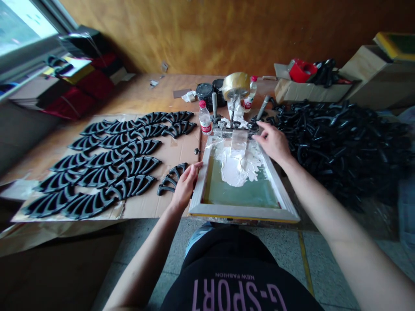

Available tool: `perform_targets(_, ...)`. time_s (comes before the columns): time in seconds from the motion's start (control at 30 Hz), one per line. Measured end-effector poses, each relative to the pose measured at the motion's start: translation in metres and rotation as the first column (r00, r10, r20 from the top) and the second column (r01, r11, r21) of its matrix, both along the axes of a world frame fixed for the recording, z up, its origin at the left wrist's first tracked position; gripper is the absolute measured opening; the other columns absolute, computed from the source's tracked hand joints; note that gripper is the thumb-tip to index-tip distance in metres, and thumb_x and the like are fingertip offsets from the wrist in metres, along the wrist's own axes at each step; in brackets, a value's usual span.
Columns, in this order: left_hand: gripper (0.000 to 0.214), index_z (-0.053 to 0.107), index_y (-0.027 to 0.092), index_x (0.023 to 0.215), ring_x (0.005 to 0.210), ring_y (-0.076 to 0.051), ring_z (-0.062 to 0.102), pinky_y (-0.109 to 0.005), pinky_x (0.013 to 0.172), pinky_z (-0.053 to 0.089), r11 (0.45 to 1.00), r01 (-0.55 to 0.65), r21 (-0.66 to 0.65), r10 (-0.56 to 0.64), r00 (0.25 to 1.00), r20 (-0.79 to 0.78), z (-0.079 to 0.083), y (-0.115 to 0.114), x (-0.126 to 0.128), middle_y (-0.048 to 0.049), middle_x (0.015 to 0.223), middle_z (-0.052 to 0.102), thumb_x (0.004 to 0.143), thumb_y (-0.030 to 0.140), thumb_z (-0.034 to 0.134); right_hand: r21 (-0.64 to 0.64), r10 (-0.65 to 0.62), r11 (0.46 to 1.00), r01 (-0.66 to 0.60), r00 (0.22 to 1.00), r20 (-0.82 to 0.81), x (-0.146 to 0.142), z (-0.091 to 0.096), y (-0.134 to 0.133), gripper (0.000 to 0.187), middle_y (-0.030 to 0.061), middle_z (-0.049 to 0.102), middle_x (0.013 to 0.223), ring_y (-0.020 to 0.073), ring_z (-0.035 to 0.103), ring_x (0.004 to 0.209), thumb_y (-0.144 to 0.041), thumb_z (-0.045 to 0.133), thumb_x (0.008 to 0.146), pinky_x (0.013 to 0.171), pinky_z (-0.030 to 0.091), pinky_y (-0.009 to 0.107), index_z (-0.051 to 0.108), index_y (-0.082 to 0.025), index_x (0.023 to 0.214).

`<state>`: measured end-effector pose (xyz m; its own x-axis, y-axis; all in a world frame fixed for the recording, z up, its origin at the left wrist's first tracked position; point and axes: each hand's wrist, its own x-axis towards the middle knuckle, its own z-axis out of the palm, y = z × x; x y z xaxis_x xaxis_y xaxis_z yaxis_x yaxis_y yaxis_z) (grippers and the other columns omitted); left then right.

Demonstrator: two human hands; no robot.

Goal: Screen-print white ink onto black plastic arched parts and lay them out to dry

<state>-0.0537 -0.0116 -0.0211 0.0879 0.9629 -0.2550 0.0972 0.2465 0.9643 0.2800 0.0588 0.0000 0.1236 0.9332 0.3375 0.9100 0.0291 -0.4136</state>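
Note:
A silk-screen frame (244, 211) lies before me, with thick white ink (235, 170) spread over the far part of its green mesh. My left hand (185, 186) is at the frame's left edge, fingertips against the wood; its thumb is hidden. Beside it on the cardboard lies a black slotted, curved part (167, 185). My right hand (275, 143) reaches over the frame's far right corner, thumb and forefinger apart near the dark knobs of a metal hinge clamp (223, 133). A pale squeegee-like blade (239, 140) stands in the ink near that clamp.
Rows of black slotted parts (121, 157) cover the cardboard at left. A large heap of black parts (343, 142) lies at right. Behind the clamp stand bottles (204, 117), a tape roll (236, 84) and dark jars (205, 90). Boxes (317, 91) line the back right.

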Motion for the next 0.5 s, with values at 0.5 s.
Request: perform_targets(0.5,0.057,0.060,0.016,0.111,0.076,-0.022,0.071,-0.027,0.052,0.052,0.930,0.156,-0.332,-0.034,0.938,0.346,-0.012,-0.032,0.071,-0.0159,0.104,0.072,0.080,0.064,0.059,-0.311,0.093,0.948,-0.072,0.994,0.055,-0.099,-0.082,-0.111,0.019,0.0100,0.066,0.086,0.0216,0.059,0.085,-0.028,0.045,0.098,0.076,0.043,0.030,0.060,-0.016,0.092)
